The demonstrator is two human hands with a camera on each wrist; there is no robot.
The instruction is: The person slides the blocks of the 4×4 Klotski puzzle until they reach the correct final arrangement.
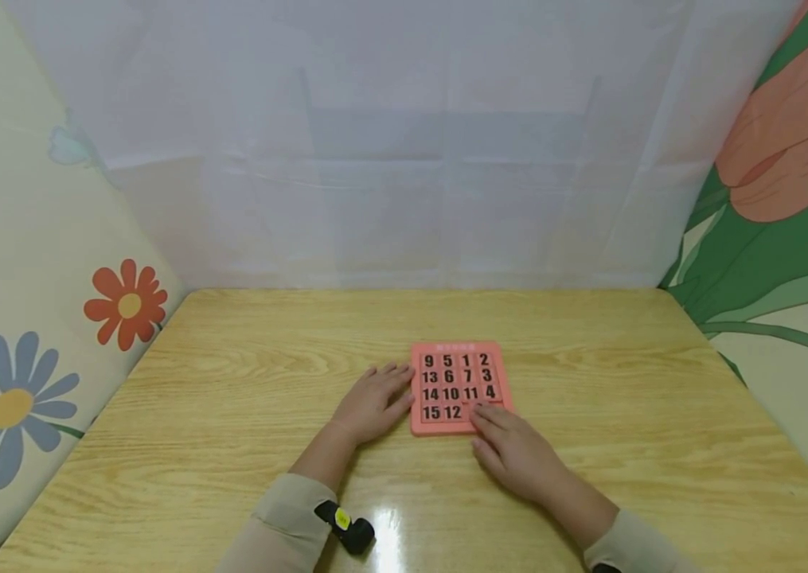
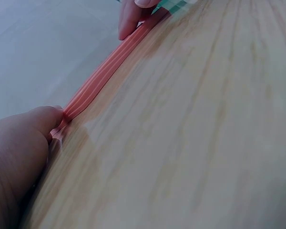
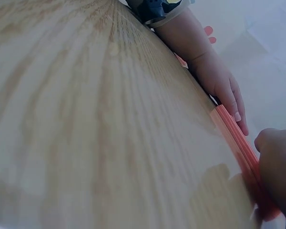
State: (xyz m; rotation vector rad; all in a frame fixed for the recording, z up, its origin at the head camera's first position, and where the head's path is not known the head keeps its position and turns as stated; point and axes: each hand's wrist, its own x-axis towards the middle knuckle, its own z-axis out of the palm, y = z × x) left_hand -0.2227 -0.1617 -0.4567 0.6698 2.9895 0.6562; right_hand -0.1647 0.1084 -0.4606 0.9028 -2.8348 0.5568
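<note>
A pink sliding number puzzle (image 1: 482,347) lies flat on the table, its square tiles printed with black numbers. Along its left edge rests my left hand (image 1: 375,402), fingers extended and fingertips at the rim. In the left wrist view the left thumb (image 2: 47,117) touches the side of the puzzle (image 2: 105,71). My right hand (image 1: 521,458) reaches over the lower right corner, its fingertips on the tiles below 11 and 4. Those fingers cover the corner space; right of the tile marked 12 (image 1: 452,412), a bare slot partly shows.
The wooden table (image 1: 232,366) spreads around the puzzle on all sides. A white sheet (image 1: 389,199) hangs behind its far edge, and flower-patterned panels (image 1: 9,278) flank it. A black wrist camera (image 1: 353,532) is strapped at the left sleeve.
</note>
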